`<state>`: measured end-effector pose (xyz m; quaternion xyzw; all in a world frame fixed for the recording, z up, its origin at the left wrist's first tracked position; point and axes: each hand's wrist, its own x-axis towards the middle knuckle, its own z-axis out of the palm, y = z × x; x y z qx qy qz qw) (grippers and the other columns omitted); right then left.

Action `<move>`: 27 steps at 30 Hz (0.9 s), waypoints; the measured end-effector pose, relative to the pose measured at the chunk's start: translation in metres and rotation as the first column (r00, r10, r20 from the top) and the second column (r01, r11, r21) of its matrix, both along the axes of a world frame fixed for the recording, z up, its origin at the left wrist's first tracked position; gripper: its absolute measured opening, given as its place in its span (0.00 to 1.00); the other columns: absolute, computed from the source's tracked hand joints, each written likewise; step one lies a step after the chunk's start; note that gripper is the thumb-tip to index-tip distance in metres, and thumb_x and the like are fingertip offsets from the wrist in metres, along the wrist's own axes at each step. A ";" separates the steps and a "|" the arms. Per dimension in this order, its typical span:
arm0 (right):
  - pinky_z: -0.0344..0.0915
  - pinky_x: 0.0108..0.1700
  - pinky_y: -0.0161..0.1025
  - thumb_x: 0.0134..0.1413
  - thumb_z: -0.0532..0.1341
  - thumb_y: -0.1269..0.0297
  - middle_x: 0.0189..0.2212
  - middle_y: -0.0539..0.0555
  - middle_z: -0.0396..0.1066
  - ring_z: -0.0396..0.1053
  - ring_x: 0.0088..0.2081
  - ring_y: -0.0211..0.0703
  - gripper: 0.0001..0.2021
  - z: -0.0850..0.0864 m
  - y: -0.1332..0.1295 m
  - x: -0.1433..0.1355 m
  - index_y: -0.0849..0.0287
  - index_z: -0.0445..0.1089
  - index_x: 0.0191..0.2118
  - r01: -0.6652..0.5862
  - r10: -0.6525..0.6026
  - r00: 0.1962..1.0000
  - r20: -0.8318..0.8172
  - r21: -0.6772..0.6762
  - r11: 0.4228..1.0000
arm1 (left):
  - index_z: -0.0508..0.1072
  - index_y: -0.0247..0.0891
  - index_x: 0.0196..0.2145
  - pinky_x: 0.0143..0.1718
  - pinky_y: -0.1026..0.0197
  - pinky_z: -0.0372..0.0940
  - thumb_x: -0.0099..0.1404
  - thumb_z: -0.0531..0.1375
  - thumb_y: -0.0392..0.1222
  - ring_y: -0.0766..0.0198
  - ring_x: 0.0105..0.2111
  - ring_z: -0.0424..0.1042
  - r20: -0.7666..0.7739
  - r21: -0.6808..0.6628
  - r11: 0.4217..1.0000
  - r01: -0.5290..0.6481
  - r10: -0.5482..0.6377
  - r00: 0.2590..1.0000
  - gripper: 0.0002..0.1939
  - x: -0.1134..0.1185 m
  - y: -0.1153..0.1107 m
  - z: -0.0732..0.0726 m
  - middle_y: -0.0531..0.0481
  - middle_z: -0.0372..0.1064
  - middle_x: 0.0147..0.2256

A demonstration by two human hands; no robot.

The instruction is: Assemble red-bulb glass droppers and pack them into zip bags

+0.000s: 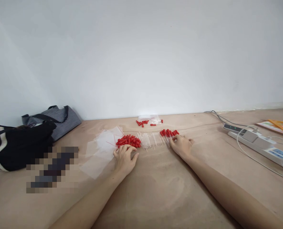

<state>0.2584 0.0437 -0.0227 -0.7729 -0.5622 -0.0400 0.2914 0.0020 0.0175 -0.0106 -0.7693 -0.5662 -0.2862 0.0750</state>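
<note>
Red pieces (128,140) lie heaped on the surface (153,194), near the left hand (125,159), perhaps for easy reach. White sticks (152,141) lie side by side between the hands, likely so each is simple to take. The right hand (182,146) bends its fingers at red-tipped sticks (169,133); I cannot tell if either hand grips.

On the desk (155,190), sticks (153,141) lie between the heap (128,141), left, and the row (169,133), right. Sheets (95,165) lie left of the heap; behind the sticks, a packet (148,117); far left, bags (24,143); toward the right edge, a power strip (260,143).
</note>
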 end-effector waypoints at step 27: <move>0.44 0.43 0.48 0.48 0.51 0.71 0.33 0.64 0.70 0.62 0.41 0.54 0.12 0.015 0.023 -0.045 0.64 0.72 0.31 -0.052 0.108 0.976 0.189 -0.279 0.959 | 0.71 0.38 0.19 0.48 0.42 0.44 0.53 0.56 0.42 0.52 0.38 0.61 -0.092 0.212 0.971 -0.108 0.130 0.987 0.09 0.018 0.036 0.014 0.45 0.66 0.32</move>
